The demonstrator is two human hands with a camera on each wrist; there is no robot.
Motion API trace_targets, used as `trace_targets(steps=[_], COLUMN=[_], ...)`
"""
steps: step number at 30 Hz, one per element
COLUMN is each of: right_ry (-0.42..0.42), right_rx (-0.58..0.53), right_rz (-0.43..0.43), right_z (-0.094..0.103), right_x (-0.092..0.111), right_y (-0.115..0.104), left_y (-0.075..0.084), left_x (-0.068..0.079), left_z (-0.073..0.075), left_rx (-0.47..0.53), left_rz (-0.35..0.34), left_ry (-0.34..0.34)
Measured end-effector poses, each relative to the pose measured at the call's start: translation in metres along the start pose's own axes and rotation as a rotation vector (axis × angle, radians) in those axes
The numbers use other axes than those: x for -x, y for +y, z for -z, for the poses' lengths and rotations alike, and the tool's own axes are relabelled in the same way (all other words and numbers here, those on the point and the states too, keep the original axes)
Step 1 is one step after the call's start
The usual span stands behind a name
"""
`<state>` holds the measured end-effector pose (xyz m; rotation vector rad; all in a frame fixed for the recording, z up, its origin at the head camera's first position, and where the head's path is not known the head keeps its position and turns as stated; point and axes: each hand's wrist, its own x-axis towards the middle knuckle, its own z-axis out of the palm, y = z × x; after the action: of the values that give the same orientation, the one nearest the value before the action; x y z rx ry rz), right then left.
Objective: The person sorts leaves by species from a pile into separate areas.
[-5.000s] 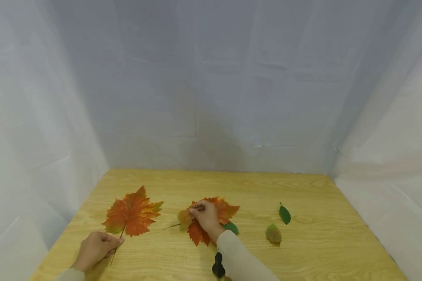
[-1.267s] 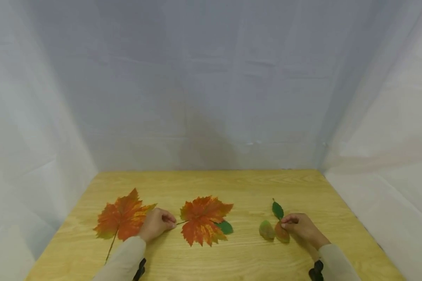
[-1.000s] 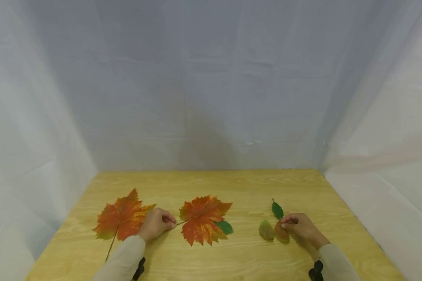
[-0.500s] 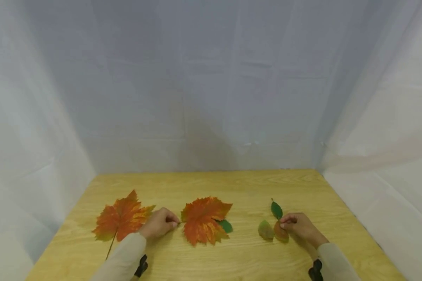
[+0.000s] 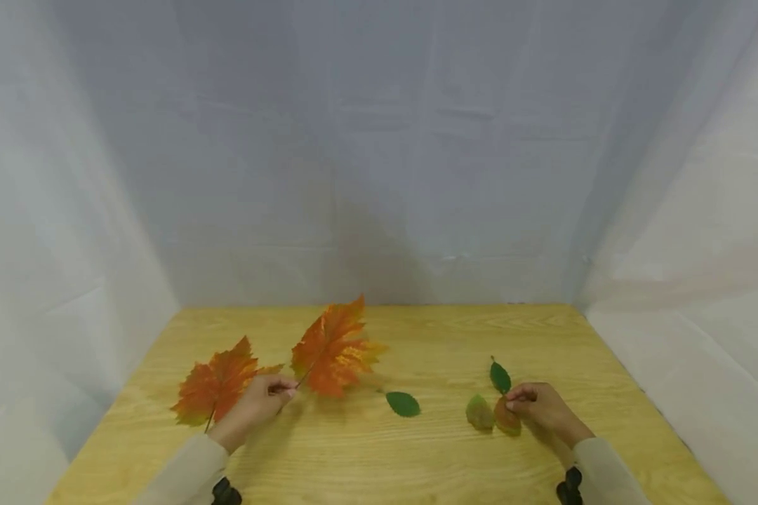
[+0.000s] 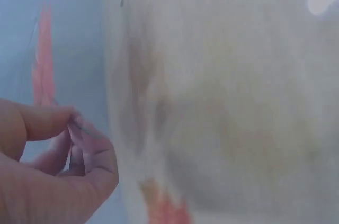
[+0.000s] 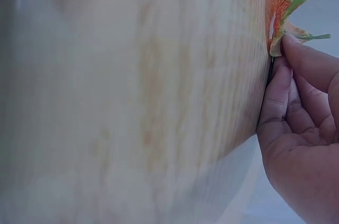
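Observation:
In the head view my left hand (image 5: 257, 407) pinches the stem of a large orange-red maple leaf (image 5: 335, 351), which tilts up above the table. The left wrist view shows that leaf (image 6: 46, 54) nearly edge-on beyond the thumb and index finger. My right hand (image 5: 546, 414) pinches a small orange-brown leaf (image 5: 507, 421) low over the right part of the table. Beside it lie a yellow-green leaf (image 5: 479, 414) and a dark green leaf (image 5: 500, 377). A second maple leaf (image 5: 217, 386) lies at the left, partly behind my left hand.
A single green leaf (image 5: 403, 404) lies on the wooden table (image 5: 354, 470) between my hands. White sheeting (image 5: 379, 175) hangs behind the table and along both sides. Dark wrist devices (image 5: 226, 492) sit at both sleeves.
My left hand has moved left and lifted the middle maple leaf by its stem, uncovering the whole green leaf. Earlier the right hand carried the orange-brown leaf over to the right; lately it stays still.

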<state>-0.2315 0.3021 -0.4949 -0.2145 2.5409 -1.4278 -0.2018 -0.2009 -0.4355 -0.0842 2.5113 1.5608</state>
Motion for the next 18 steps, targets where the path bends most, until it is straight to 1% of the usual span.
trace_targets(steps=[3, 5, 7, 10, 13, 14, 18], right_ry=[-0.009, -0.008, -0.01, -0.011, -0.014, -0.01, 0.001], right_rx=[-0.004, -0.003, -0.006, -0.018, -0.024, -0.023, 0.006], right_rz=[0.0, -0.002, -0.004, -0.008, -0.008, -0.01, 0.011], right_z=[0.001, 0.001, 0.002, 0.002, 0.001, 0.001, 0.0], right_x=[0.001, 0.002, 0.002, 0.002, 0.001, 0.001, 0.001], right_y=[0.0, 0.001, 0.001, 0.001, 0.0, 0.0, -0.001], left_y=[-0.006, -0.011, -0.016, -0.023, -0.028, -0.029, -0.033], left_x=[0.01, 0.016, 0.021, 0.027, 0.031, 0.032, 0.034], left_z=[-0.002, -0.007, -0.014, -0.023, -0.03, -0.032, -0.033], left_rx=[0.114, 0.183, 0.252, 0.334, 0.339, 0.316, 0.218], left_rz=[0.112, 0.168, 0.209, 0.267, 0.293, 0.293, 0.286], left_ry=[0.005, 0.01, 0.022, 0.011, -0.011, -0.026, -0.042])
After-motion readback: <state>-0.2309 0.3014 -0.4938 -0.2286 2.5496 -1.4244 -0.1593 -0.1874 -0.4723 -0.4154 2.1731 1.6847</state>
